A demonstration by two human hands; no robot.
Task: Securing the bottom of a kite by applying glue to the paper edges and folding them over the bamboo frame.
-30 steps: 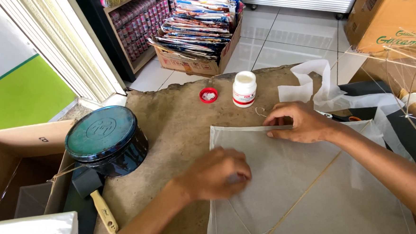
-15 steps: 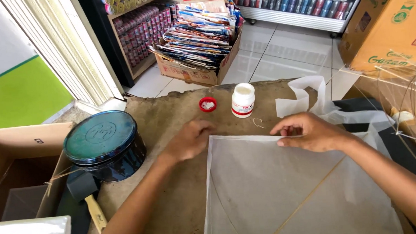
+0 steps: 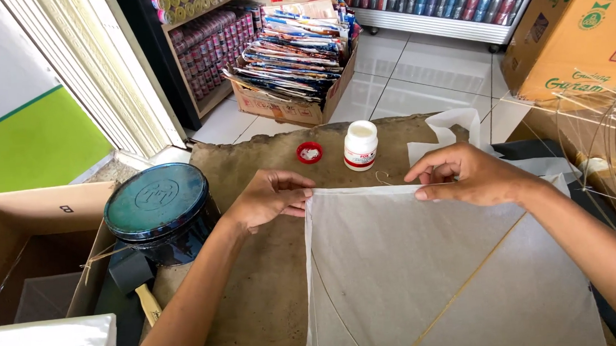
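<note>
On the worktop: a sheet of thin white paper point(image 3: 425, 258) is laid flat over crossed thin bamboo sticks point(image 3: 461, 288), on a brown cloth-covered worktop point(image 3: 258, 302).
Left hand: the left hand point(image 3: 270, 196) is pressed on the sheet's upper left corner, fingertips on the folded top edge.
Left grip: no closed grip is made; the fingers are bent and laid flat on the paper, nothing being held.
Right hand: the right hand point(image 3: 466, 175) is placed on the top edge further right, well apart from the left.
Right grip: the fingers are loosely curled and pressed down on the fold; nothing is enclosed.
Behind the sheet: a small white glue bottle point(image 3: 360, 146) is stood upright, uncapped, with its red cap point(image 3: 310, 152) lying just beside it.
At the left: a round dark tin with a teal lid point(image 3: 156, 202) is set near the left forearm, beside a cardboard box point(image 3: 23, 230).
</note>
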